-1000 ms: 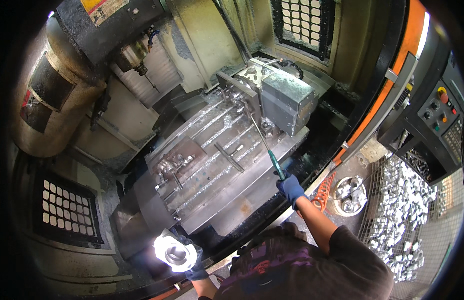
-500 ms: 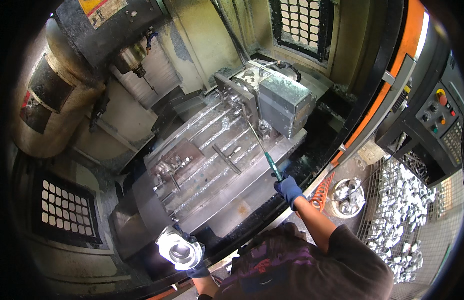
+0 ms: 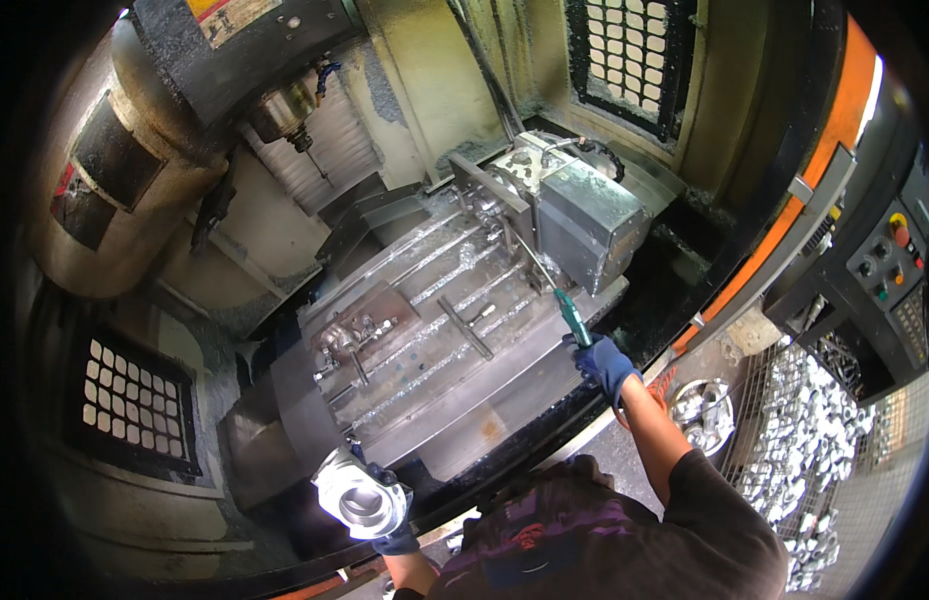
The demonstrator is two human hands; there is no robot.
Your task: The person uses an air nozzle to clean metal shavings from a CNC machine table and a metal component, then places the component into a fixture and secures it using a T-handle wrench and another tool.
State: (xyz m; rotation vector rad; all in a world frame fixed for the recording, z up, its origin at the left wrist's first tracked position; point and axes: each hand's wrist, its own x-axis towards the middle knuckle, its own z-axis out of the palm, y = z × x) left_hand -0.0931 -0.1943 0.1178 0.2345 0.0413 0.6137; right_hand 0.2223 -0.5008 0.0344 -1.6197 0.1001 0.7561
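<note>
The left hand (image 3: 397,541), in a dark blue glove, holds a bright silver metal part (image 3: 335,484) at the near left, in front of the machine table (image 3: 410,358). A round hole of this part faces upward. Most of the palm is hidden under the part; only some fingers show at its far and right edges, and strong glare washes out the finer shape of the metal.

The right hand (image 3: 607,366), in a similar glove, is wrapped around the lower end of a green-handled tool (image 3: 573,314), near the right edge of the table. The fingers cover this end, so how it finishes cannot be seen. A thin rod goes from the handle toward the far side, to the clamping fixture (image 3: 493,203) beside a grey box-shaped unit (image 3: 593,215). Whether the rod tip touches the fixture, one cannot tell.

On the table lie a T-shaped bar (image 3: 467,326) and, to its left, a brownish plate (image 3: 390,312), whose small fittings are difficult to separate among the metal chips. At the right, the forearm partly hides an orange coiled hose (image 3: 662,385); where it leads is not visible. Farther right, a wire cage (image 3: 760,395) contains many silver parts, and the dark frame cuts the control panel (image 3: 890,262).
</note>
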